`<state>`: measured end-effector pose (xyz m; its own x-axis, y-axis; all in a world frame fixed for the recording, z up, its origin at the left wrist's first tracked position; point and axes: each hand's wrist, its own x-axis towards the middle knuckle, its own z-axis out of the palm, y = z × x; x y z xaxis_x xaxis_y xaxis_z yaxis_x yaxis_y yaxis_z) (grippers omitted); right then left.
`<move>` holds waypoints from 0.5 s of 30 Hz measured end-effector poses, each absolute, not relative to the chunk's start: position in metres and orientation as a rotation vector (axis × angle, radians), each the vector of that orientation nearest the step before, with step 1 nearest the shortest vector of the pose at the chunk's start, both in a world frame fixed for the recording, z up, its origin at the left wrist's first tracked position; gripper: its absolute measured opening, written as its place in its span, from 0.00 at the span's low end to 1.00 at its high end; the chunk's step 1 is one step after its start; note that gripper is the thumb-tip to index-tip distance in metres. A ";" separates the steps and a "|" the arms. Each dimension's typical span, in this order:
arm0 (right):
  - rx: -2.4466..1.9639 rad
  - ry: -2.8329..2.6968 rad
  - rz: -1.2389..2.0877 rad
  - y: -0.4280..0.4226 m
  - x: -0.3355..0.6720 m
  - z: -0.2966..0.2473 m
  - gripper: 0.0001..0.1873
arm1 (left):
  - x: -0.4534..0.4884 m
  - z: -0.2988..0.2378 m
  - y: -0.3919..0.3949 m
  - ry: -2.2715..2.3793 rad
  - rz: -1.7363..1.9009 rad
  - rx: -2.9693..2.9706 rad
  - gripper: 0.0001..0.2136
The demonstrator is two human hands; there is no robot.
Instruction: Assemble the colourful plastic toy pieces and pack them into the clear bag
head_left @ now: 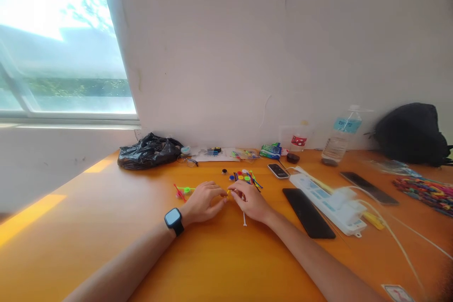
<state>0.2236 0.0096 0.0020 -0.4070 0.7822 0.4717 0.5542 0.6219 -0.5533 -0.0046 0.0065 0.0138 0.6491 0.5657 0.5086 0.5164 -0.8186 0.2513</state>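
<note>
Both my hands rest on the orange table (106, 226) with their fingertips meeting. My left hand (203, 202), with a dark smartwatch (173, 221) on the wrist, has its fingers curled toward my right hand (250, 200). Both pinch a tiny yellow piece (229, 191) between their fingertips. Just beyond lies a cluster of small coloured discs and sticks (245, 177). A red and green stick piece (182, 190) lies to the left of my left hand. Below my right hand a thin white stick (244, 219) lies on the table.
A black plastic bag (148, 151) and glasses (188, 162) sit at the back left. A white power strip (331, 200) with cables, two dark phones (307, 212) (369, 188), a water bottle (340, 137), a black backpack (410, 133) and colourful pieces (426, 191) lie to the right.
</note>
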 end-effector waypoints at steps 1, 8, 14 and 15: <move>-1.012 -2.139 0.402 0.008 0.223 0.004 0.12 | -0.005 0.011 0.009 0.915 0.896 2.788 0.06; -1.021 -2.242 0.409 0.005 0.224 0.007 0.12 | -0.010 -0.004 0.024 0.931 0.864 2.870 0.06; -1.066 -2.093 0.483 0.004 0.219 0.003 0.15 | -0.016 0.011 0.017 0.923 0.946 2.816 0.11; -1.085 -2.034 0.539 0.004 0.218 0.004 0.16 | -0.016 0.015 0.015 0.939 0.979 2.799 0.12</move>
